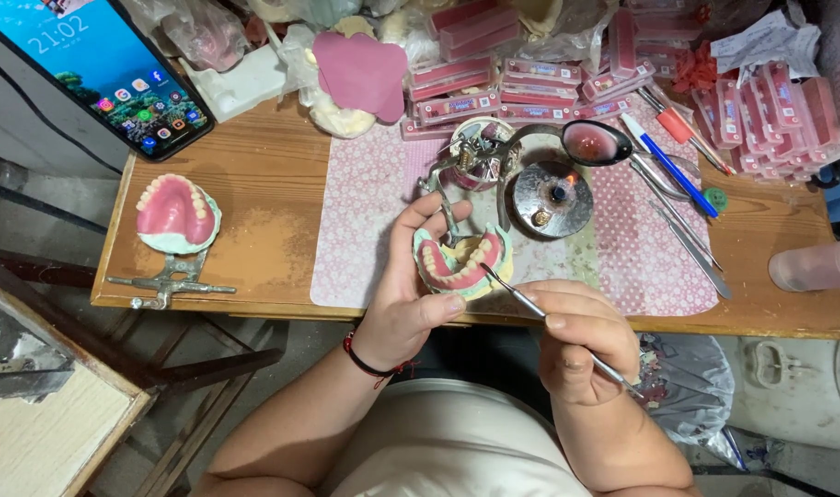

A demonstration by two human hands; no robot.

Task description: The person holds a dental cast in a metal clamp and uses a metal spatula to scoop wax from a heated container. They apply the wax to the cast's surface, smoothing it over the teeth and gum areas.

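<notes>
Two wax denture set-ups were on view. One pink denture model (461,260) was gripped in the left hand (411,294), fingers wrapped around it, at the counter's (264,184) front edge. The right hand (576,336) pinched one thin metal instrument (530,304) between thumb and fingers, its tip touching the model. The second denture (176,213) sat on a metal articulator frame (167,283) near the left front corner.

One small burner (553,198) showed a flame at mid-counter, with one spoon (597,143) just behind it. Several further hand tools, one with a blue handle (678,161), lay to the right.

Many flat pink rectangular boxes (540,78) were heaped along the back edge and right back corner. One smartphone (107,69) leaned at the left back corner.

The counter was worn wood, carrying a pink patterned mat (365,230).
</notes>
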